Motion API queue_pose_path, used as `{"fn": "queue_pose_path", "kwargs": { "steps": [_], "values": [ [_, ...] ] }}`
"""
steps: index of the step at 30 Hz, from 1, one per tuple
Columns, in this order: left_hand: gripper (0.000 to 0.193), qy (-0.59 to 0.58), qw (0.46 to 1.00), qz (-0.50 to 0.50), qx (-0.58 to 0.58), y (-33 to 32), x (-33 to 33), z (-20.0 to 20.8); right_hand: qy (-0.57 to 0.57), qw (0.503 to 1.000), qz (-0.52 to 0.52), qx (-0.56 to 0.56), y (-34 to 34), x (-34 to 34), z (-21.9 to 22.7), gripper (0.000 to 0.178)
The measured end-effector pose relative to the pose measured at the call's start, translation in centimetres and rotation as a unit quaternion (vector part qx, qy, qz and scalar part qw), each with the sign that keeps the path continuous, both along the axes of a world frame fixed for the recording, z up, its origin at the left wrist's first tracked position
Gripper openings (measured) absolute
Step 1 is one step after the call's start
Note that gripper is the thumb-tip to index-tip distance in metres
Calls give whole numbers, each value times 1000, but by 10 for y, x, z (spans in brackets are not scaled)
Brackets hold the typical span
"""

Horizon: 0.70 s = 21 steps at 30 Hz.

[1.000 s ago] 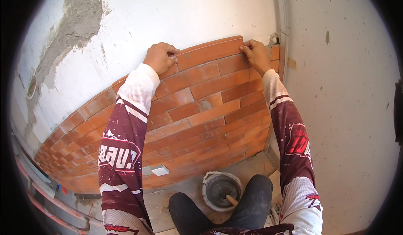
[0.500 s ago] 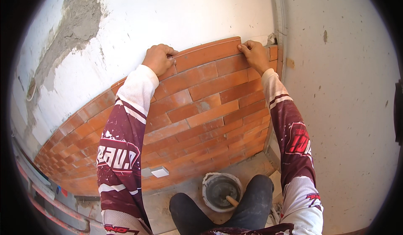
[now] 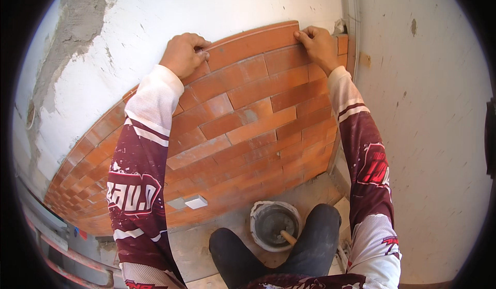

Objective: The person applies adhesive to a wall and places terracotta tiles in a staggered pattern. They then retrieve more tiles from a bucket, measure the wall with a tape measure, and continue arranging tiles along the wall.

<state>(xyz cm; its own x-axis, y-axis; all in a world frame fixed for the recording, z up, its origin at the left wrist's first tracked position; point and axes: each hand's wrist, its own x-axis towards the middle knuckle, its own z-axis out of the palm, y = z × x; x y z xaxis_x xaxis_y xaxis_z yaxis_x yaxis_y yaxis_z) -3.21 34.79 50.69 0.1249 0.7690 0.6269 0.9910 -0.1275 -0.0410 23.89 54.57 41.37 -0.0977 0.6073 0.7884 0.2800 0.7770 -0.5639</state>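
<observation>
Both hands press a long terracotta tile (image 3: 253, 42) against the wall (image 3: 206, 5) at the brickwork's top edge: the left hand (image 3: 182, 55) pinches its left end, the right hand (image 3: 319, 45) its right end, fingers closed on it.

Pretty rough-looking corner. The main wall (image 3: 217, 5) is white plaster, scuffed and patchy, with a big grey bare-cement scar (image 3: 67, 36) running down its upper left where the coating has come off. The lower part of it is clad in terracotta brick tiles (image 3: 248, 134) laid in staggered rows, reaching down to the floor. A white side wall (image 3: 429, 108) meets it on the right, speckled with small dark chips and one tan blotch. The floor (image 3: 196, 242) is bare grey concrete, dusty. A couple of small pale blocks (image 3: 188, 202) lie at the foot of the tiles. Bright, even daylight, warm on the tiles.
</observation>
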Motion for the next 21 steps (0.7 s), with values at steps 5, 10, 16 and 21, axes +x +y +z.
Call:
{"fn": "queue_pose_path", "kwargs": {
  "steps": [5,10,16,21],
  "values": [
    [27,8,1000,-10,3,3,1,-3,-27,999,-35,2,4,5,-1,36],
    [27,-11,1000,-16,15,6,0,-7,-29,999,-41,4,3,4,-3,36],
    [32,-24,999,6,-31,2,2,-2,-17,1000,-25,7,4,4,-3,32],
    [34,-59,997,22,-39,-2,7,-3,-17,999,-38,-24,-13,3,1,30]
  ]
}}
